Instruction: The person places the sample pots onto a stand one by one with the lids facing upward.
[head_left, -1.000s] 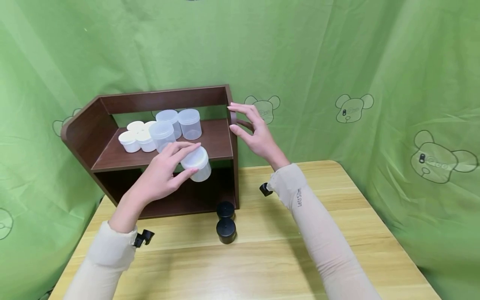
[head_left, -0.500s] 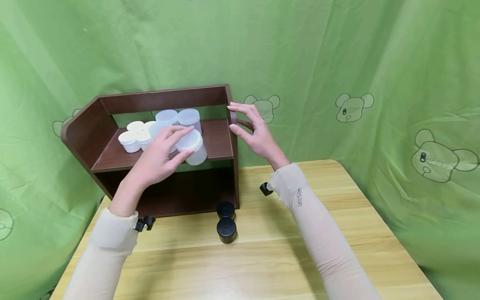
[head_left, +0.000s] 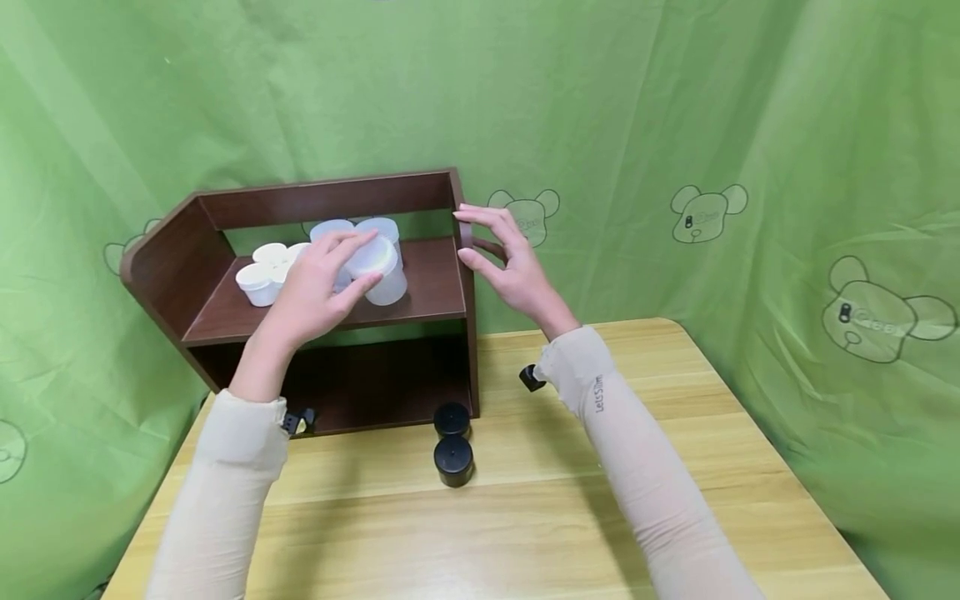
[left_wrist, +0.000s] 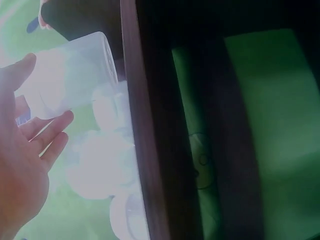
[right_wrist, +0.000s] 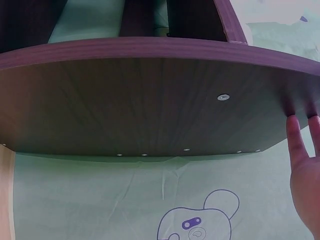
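My left hand (head_left: pixel 307 292) holds a translucent plastic jar (head_left: pixel 387 287) with a whitish lid, thumb on one side and fingers on the other. The jar is over the upper board of a dark brown two-tier shelf (head_left: pixel 438 287), overlapping the clear jars behind it. In the left wrist view, the same jar (left_wrist: pixel 82 70) lies between thumb and fingers near the shelf board's edge. With straight fingers, my right hand (head_left: pixel 517 271) touches the shelf's right side panel (right_wrist: pixel 150 105). Small white jars (head_left: pixel 258 285) stand left on the upper board, partly behind my left hand.
Two black round containers (head_left: pixel 453 461) stand on the wooden table (head_left: pixel 525 517) by the shelf's front right corner. The shelf's lower compartment (head_left: pixel 375 379) opens toward me. A green curtain (head_left: pixel 637 108) hangs behind and at the sides.
My left hand has raised the translucent jar from in front of the shelf's edge up and back over the upper board. My right hand stays at the side panel.
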